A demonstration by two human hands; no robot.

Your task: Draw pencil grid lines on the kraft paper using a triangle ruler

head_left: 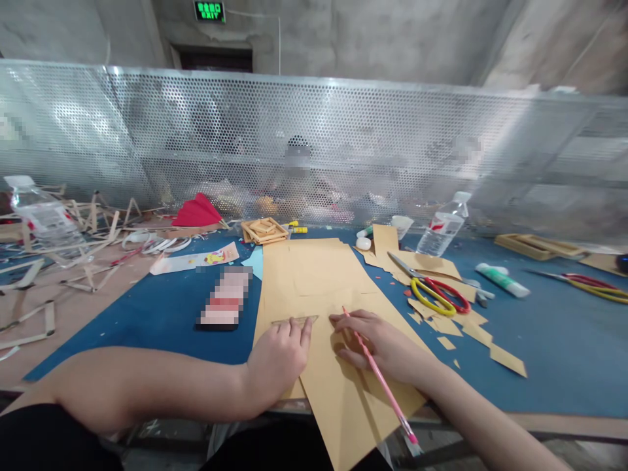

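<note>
Sheets of tan kraft paper (321, 265) lie stacked in front of me, the lowest part hanging over the table's near edge. My left hand (279, 353) has its fingers bent and pressed down on a clear triangular ruler (309, 322), mostly hidden under them. Just right of it, my right hand (377, 343) rests low over the paper, fingertips near the sheet. A pink pencil (380, 376) is held between its fingers, slanting from upper left down to its eraser end at lower right.
Scissors with yellow and red handles (434, 296), paper scraps (475, 330) and a glue tube (503, 280) lie to the right. Leftward are a phone (226, 297) and wooden stick frames (91, 222). Water bottles (444, 224) stand on both sides before a perforated metal screen (343, 144).
</note>
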